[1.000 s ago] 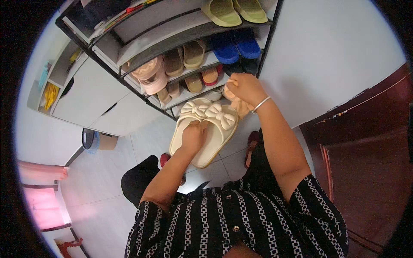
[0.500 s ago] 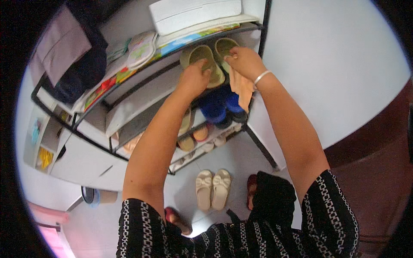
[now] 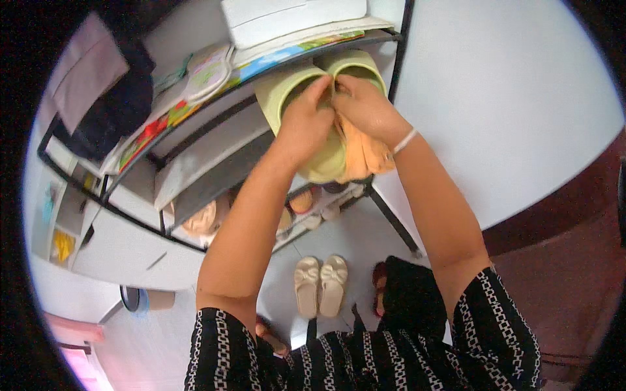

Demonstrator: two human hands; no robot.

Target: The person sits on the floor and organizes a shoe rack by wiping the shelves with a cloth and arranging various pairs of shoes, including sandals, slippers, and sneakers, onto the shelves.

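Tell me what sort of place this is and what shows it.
Probably a home entryway: a shoe rack, cream slippers side by side on the floor, and green slippers being handled point to it.

Stretched forward with left forearm [image 3: 244,218] and right forearm [image 3: 438,189] bare, slanting inward | bent lightly at both elbows [image 3: 225,293] | curled into a grip at left hand [image 3: 308,124], back upward | gripping likewise with right hand [image 3: 366,109] | just beside each other in front, well apart at the elbows
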